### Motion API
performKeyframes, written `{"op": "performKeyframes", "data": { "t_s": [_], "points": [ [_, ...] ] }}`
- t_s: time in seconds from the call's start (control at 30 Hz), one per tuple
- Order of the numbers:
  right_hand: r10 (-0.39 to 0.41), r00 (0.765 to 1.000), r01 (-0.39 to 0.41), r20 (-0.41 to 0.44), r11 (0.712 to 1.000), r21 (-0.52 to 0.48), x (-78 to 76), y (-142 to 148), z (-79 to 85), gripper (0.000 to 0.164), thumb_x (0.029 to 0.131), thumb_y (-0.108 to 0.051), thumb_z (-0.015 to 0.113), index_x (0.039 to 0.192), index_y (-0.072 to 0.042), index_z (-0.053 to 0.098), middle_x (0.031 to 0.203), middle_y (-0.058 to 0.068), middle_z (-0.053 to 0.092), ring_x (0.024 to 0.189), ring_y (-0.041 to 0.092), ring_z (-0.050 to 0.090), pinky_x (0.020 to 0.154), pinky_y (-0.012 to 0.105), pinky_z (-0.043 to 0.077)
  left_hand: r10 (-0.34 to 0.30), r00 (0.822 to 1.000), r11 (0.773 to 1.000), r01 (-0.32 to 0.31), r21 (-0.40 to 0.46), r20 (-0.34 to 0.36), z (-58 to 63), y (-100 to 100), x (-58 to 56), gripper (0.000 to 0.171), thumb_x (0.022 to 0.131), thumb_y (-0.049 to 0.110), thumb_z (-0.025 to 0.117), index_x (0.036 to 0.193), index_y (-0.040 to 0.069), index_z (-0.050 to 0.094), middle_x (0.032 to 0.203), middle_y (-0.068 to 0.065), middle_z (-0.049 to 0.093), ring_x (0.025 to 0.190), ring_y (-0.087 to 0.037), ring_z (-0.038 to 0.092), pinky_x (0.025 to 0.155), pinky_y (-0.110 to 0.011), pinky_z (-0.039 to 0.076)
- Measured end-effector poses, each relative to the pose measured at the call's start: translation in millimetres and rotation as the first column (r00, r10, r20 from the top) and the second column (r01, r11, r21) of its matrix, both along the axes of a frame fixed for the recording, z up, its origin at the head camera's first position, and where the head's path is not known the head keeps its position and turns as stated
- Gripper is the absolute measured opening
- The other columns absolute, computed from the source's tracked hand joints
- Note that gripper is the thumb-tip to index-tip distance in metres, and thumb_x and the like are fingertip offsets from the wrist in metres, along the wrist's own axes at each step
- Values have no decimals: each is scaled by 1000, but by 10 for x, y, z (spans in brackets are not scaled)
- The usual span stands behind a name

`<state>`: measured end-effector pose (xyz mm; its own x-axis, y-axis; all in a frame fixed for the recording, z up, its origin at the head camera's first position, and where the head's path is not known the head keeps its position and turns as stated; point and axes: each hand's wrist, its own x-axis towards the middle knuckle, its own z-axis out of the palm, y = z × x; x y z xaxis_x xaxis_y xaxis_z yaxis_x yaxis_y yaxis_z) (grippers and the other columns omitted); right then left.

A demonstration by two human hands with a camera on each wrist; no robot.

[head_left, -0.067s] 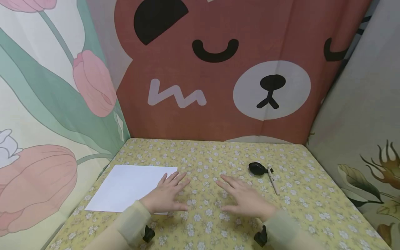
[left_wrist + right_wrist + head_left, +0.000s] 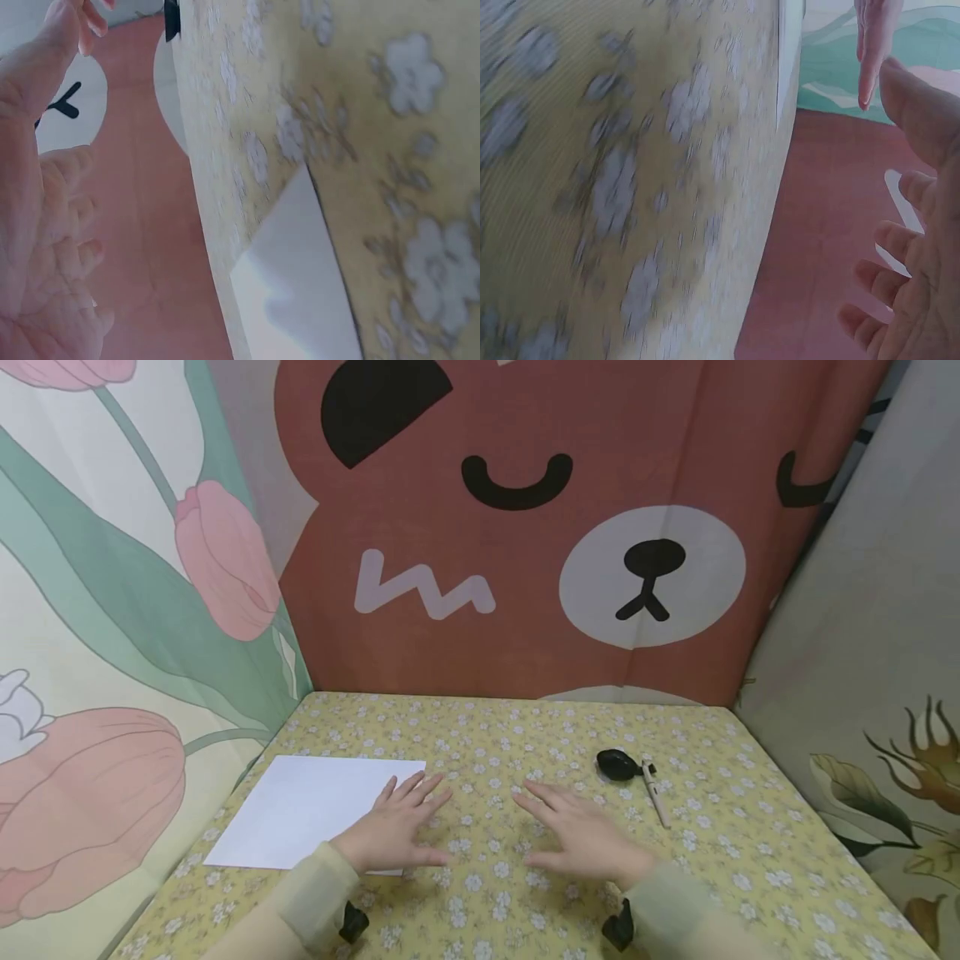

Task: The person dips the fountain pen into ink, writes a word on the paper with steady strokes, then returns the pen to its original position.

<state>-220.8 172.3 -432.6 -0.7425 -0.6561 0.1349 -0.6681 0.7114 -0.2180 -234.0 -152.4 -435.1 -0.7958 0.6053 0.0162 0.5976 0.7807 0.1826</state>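
Above the right edge of a white sheet of paper [image 2: 292, 810], my left hand [image 2: 393, 831] hovers with fingers spread. My right hand [image 2: 588, 835] is raised over the flowered tablecloth, its fingers spread too and turned toward the left hand. Neither hand holds anything. In the left wrist view a corner of the paper [image 2: 292, 277] shows below the left hand [image 2: 45, 247]. The right wrist view has the right hand [image 2: 922, 255] clear of the cloth.
A black oval object [image 2: 618, 765] lies at the right, beside a slim beige pen-like thing [image 2: 655, 793]. Yellow flowered cloth [image 2: 495, 735] covers the table. A red-brown bear-print curtain [image 2: 420, 652] hangs behind, with patterned curtains on both sides.
Both hands have shifted slightly left, the right one a little more. The paper and the objects at the right have stayed put.
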Motion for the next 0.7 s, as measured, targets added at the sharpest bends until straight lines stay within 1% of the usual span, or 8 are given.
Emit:
{"op": "performKeyframes", "data": {
  "t_s": [0.23, 0.33, 0.43, 0.5, 0.57, 0.63, 0.7],
  "points": [
    [-13, 995, 16, 104, 999, -34, -52, -246, -59, 82, 89, -56, 61, 155, -33, 17, 159, 1, 19, 142, 30, 25, 108, 57, 28, 80, 996, 996, -81, 24, 39, -18, -139, 9, 90, 83, 67, 59, 152, 16, 31, 160, -8, 14, 146, -34, 8, 111, -64, 5],
    [-13, 990, 19, 140, 999, -44, -69, -349, -85, 82, 89, -56, 60, 155, -33, 17, 159, 2, 22, 142, 28, 26, 110, 55, 27, 120, 991, 992, -121, 30, 54, -40, -209, -15, 89, 84, 66, 59, 152, 15, 32, 160, -10, 15, 146, -35, 9, 111, -64, 6],
    [-4, 986, 17, 169, 997, -74, -73, -446, -105, 80, 90, -56, 59, 155, -30, 20, 157, 4, 26, 141, 28, 29, 110, 54, 28, 167, 983, 983, -172, 62, 74, -67, -298, -54, 87, 85, 63, 60, 151, 13, 33, 159, -13, 18, 145, -38, 13, 110, -66, 9],
    [-6, 980, 28, 198, 994, -107, -74, -509, -119, 78, 90, -55, 59, 154, -29, 23, 155, 4, 30, 139, 28, 31, 109, 54, 29, 211, 974, 972, -218, 93, 83, -86, -373, -87, 85, 87, 59, 61, 150, 9, 35, 157, -16, 22, 143, -41, 17, 109, -66, 14],
    [-18, 970, 54, 241, 988, -146, -69, -568, -130, 74, 92, -53, 59, 153, -30, 25, 153, 3, 34, 138, 28, 33, 108, 54, 30, 259, 962, 955, -269, 127, 92, -106, -464, -115, 80, 89, 55, 61, 148, 5, 38, 154, -19, 28, 140, -44, 22, 107, -66, 18],
    [-37, 955, 93, 293, 979, -180, -67, -620, -151, 70, 93, -50, 59, 153, -30, 27, 152, 2, 37, 138, 28, 34, 107, 54, 32, 316, 944, 932, -327, 154, 92, -134, -567, -143, 73, 93, 50, 59, 145, 1, 42, 150, -23, 34, 137, -46, 28, 106, -65, 23],
    [-44, 933, 132, 357, 965, -225, -58, -665, -162, 67, 94, -48, 58, 152, -29, 30, 151, 2, 38, 139, 30, 33, 107, 54, 32, 372, 924, 907, -382, 178, 85, -160, -676, -168, 65, 96, 45, 55, 139, -3, 47, 144, -26, 40, 132, -49, 33, 103, -64, 28]
  ]
}}
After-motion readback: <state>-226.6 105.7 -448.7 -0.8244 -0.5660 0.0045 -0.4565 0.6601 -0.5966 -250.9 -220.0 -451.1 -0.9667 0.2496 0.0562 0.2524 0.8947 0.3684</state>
